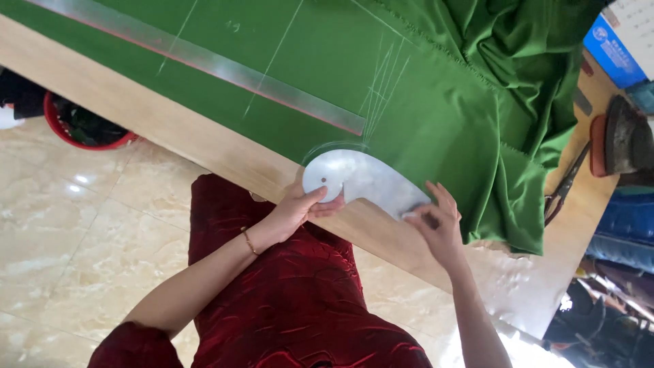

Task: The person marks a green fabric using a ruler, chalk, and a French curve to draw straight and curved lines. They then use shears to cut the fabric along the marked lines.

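A pale wooden table stands over a glossy marble-look floor, and green cloth marked with chalk lines is spread across it. At the table's near edge I hold a clear curved ruler flat, partly on the cloth. My left hand pinches its rounded end, thumb on top. My right hand presses the narrow end, fingertips closed on its edge. A long straight ruler lies across the cloth farther off. Scissors and an iron rest beyond the bunched folds. A red basket sits on the floor.
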